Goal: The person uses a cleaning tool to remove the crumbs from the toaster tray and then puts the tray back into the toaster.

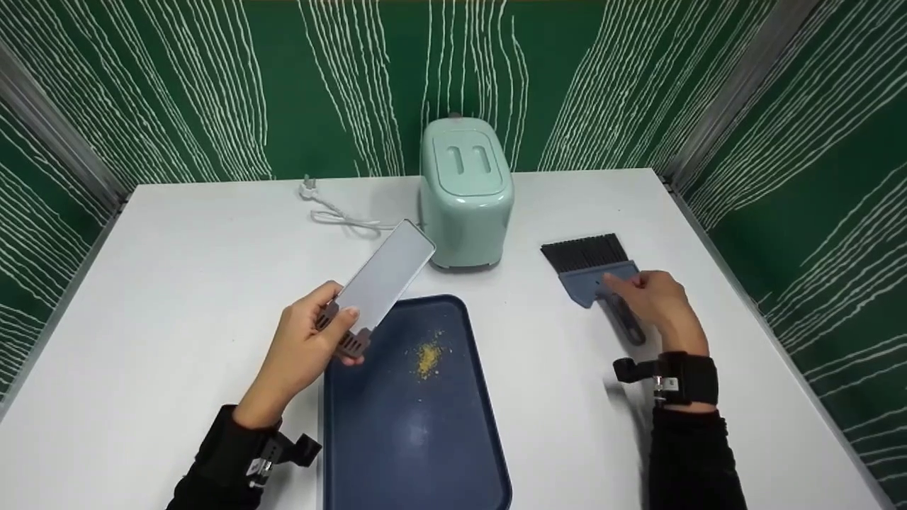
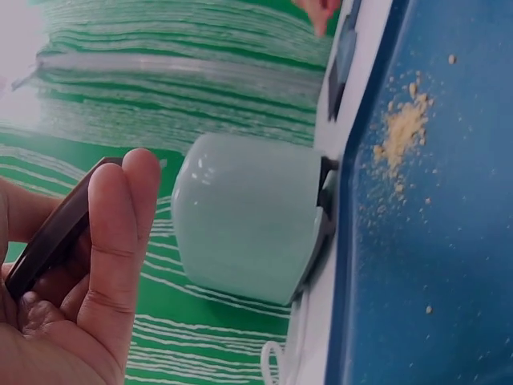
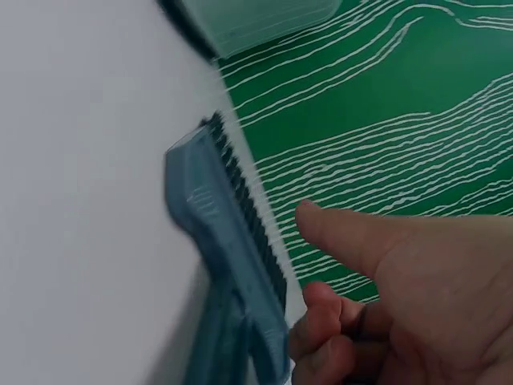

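In the head view my left hand [image 1: 305, 347] grips the brown slotted end of a flat grey crumb tray [image 1: 390, 273], thumb on top and fingers beneath. The tray's far end tilts up toward the toaster. Only its dark edge [image 2: 60, 224] shows in the left wrist view. Below it, a dark blue serving tray [image 1: 418, 453] carries a small pile of yellow crumbs [image 1: 427, 360]. On the right, a blue-grey hand brush [image 1: 592, 283] with black bristles lies on the table. My right hand [image 1: 655, 301] hovers over its handle; the right wrist view shows the fingers loosely bent, apart from the brush.
A mint-green toaster [image 1: 471, 205] stands at the back middle, behind the serving tray. Its white cord and plug [image 1: 340, 214] lie to its left. Green walls [image 1: 567, 85] with white streaks enclose the white table [image 1: 177, 283] at the back and sides.
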The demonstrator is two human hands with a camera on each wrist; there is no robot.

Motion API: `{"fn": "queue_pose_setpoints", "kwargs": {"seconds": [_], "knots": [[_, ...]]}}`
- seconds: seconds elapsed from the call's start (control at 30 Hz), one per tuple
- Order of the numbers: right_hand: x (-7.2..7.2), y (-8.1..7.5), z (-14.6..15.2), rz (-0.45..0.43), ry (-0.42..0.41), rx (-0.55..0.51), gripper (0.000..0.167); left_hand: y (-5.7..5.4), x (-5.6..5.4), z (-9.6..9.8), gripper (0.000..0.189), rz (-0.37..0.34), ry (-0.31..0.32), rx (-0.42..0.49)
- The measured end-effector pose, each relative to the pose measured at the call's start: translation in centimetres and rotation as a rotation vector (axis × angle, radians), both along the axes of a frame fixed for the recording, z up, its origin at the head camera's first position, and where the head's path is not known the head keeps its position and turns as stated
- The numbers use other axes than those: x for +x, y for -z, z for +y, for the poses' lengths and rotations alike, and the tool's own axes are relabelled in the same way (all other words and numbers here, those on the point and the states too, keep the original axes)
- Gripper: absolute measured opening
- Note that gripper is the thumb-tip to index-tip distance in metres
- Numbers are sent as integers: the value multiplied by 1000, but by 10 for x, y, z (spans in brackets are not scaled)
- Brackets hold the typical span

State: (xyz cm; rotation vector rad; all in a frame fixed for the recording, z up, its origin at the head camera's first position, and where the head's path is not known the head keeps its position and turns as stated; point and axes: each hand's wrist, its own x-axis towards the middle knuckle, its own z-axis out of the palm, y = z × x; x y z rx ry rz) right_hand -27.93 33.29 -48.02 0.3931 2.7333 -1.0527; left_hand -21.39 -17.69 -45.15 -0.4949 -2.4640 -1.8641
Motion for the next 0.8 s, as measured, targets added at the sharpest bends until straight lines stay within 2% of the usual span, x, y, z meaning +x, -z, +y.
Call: {"fn": "queue_pose_setpoints", "kwargs": {"seconds": [0.2,0.3,0.5,0.7,0.8], "knots": [[3,-18,-16,23,-44,-91,60,5,3,8,15,-26,2,57],[4,-29,-29,69,-78,-107,66,6,4,16,15,-38,9,90],[9,-43,-70,111,-161,-140,68,9,12,33,12,-121,-12,213],[14,-43,-122,227,-343,-214,50,14,20,52,19,-163,10,324],[23,-38,-154,231,-454,-271,46,17,23,61,23,-172,32,356]]}}
